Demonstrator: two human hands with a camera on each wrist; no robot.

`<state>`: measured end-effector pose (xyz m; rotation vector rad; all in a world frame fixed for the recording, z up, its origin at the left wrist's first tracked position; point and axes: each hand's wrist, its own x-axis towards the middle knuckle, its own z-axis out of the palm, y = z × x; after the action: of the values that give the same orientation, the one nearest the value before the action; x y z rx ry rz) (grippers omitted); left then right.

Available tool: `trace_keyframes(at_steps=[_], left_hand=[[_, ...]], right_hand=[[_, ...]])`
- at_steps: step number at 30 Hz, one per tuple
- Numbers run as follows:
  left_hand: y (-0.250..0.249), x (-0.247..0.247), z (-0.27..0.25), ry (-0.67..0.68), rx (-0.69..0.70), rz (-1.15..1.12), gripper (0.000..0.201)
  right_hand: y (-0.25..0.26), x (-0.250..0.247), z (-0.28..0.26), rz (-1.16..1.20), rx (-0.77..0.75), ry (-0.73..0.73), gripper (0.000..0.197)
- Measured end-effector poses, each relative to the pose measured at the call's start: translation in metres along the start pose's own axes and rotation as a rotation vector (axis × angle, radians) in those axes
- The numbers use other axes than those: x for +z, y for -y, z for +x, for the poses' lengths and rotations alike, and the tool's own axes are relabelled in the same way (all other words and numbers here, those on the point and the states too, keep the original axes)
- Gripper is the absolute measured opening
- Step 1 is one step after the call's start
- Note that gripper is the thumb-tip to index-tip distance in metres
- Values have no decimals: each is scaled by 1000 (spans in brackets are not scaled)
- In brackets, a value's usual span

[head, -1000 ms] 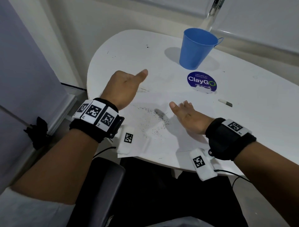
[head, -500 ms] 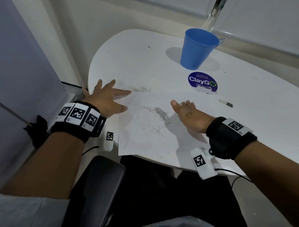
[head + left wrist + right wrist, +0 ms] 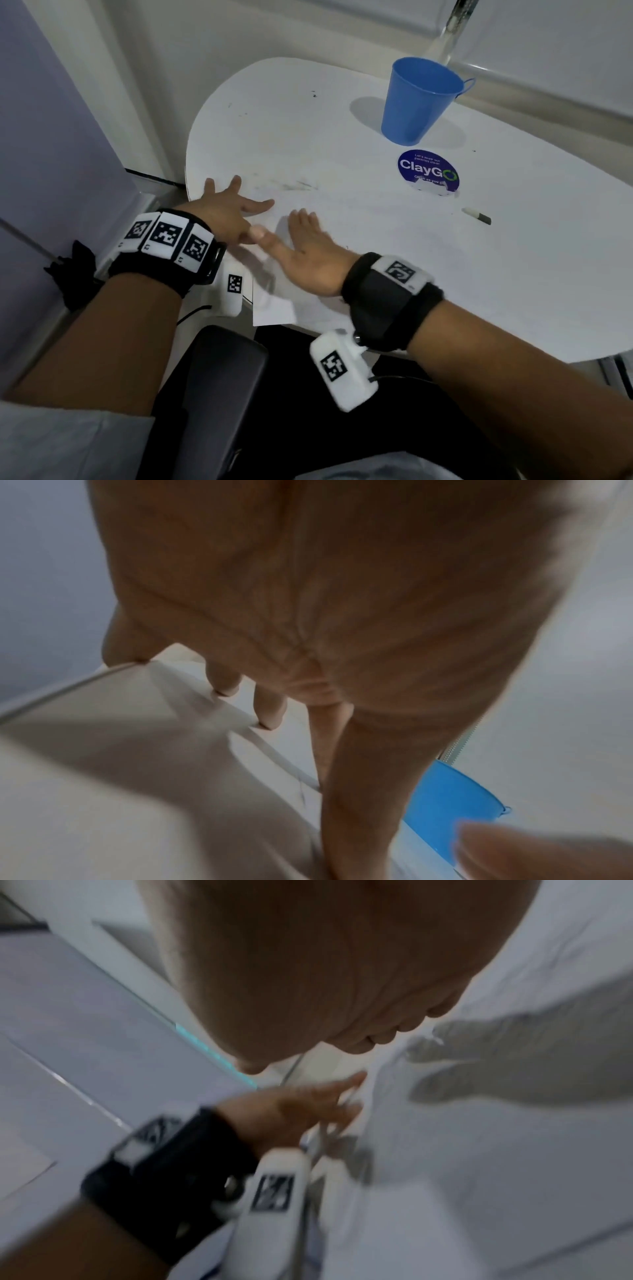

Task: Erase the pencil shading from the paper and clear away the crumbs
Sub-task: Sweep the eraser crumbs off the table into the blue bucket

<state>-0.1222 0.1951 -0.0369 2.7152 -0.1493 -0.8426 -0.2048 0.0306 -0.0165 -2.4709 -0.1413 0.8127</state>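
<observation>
Now that my right hand (image 3: 310, 257) has swept left across the paper (image 3: 342, 212), the crumbs seen 0.5 s ago no longer show on it, so clearing looks nearly done, tho some may hide under my palm. Left hand (image 3: 227, 210) sits flat w/ fingers spread at the table (image 3: 513, 274) edge, pinning the sheet. Right is flat too, fingers together, holding nothing, thumb touching my left.

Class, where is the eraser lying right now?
In the head view, the eraser lies on the table's right side, just right of the ClayGo sticker.
</observation>
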Motion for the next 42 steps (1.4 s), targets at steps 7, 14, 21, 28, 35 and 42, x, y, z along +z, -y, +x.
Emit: trace_keyframes(at_steps=[7,14,21,28,35,42], left_hand=[[4,1,0,42,-1,16,76],[12,-2,6,124,20,99,108],[12,-2,2,121,27,21,107],[8,0,1,73,44,113,103],[14,2,-2,52,39,29,111],[13,0,1,79,34,68,113]], right_hand=[[-52,-10,-9,-175,308,-163,109],[-1,-2,4,-7,50,-4,98],[-31,-6,0,-94,319,-129,106],[15,-8,11,-22,92,-71,97],[-19,-2,11,-98,268,-124,104],[-21,-24,-8,-26,208,-144,103]])
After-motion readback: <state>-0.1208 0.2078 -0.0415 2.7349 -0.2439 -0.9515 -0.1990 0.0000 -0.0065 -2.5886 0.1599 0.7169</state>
